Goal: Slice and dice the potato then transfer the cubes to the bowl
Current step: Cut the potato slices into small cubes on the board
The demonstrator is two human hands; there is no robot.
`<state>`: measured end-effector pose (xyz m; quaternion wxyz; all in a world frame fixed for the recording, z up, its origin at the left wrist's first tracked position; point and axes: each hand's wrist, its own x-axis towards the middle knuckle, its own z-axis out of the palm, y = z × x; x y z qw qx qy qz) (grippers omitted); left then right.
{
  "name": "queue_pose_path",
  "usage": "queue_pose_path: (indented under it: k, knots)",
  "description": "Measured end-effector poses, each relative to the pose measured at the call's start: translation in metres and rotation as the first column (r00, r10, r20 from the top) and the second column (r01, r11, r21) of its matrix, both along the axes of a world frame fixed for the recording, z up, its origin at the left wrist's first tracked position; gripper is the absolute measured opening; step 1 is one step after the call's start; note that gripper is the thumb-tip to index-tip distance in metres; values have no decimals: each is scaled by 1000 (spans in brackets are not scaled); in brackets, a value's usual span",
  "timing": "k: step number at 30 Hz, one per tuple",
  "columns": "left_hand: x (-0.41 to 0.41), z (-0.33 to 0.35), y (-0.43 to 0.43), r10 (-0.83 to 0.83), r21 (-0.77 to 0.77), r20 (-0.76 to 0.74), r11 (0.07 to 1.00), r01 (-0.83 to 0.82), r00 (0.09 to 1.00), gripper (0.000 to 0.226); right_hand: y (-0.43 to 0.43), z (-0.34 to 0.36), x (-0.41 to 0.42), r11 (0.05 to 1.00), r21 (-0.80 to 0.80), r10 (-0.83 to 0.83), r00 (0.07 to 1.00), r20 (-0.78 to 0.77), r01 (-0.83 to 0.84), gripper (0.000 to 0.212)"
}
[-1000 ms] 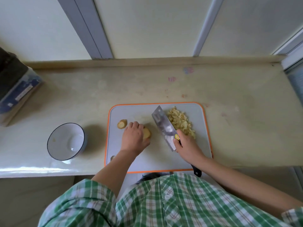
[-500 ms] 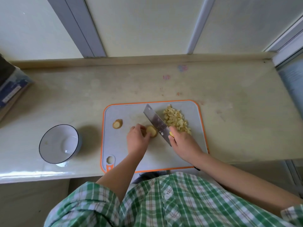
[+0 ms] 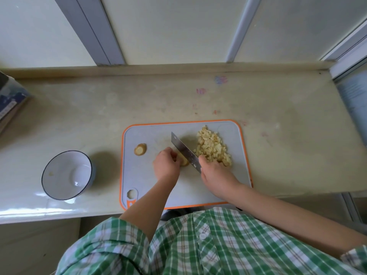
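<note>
A grey cutting board [image 3: 151, 175] with an orange rim lies on the counter. My left hand [image 3: 166, 165] holds a small potato piece [image 3: 184, 161] down on it with curled fingers. My right hand [image 3: 215, 173] grips a cleaver [image 3: 183, 149]; its blade stands edge-down against the right side of that piece. A pile of diced potato cubes [image 3: 213, 148] lies right of the blade. A potato end piece [image 3: 140, 149] sits apart at the board's left. The white bowl [image 3: 65, 174] with a dark rim stands left of the board and holds no cubes.
The beige counter [image 3: 288, 145] ends at a raised back ledge below window panels. A blue and white box [image 3: 10, 102] sits at the far left edge. The board's near edge hangs at the counter's front, close to my checked shirt.
The cleaver swung from the cube pile over to the potato piece and now stands upright against it. My left hand shifted right with the piece and curled over it.
</note>
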<state>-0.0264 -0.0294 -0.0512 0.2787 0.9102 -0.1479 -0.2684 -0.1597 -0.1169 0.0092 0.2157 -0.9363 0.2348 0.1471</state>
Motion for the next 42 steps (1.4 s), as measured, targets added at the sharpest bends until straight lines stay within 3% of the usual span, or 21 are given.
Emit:
queue_pose_path:
  k: [7, 20, 29, 42]
  knots:
    - [2, 3, 0, -19, -10, -18, 1000, 19, 1000, 10, 9, -8, 16, 998, -59, -18, 999, -43, 16, 21]
    - [0, 9, 4, -36, -20, 1, 999, 36, 999, 9, 4, -24, 3, 999, -35, -23, 998, 59, 25, 27]
    - [-4, 11, 3, -12, -27, 6, 1000, 12, 1000, 10, 5, -13, 14, 1000, -15, 7, 1000, -6, -7, 14]
    - [-2, 9, 3, -39, -24, -2, 999, 39, 999, 7, 5, -28, 15, 994, -105, 4, 1000, 16, -2, 25]
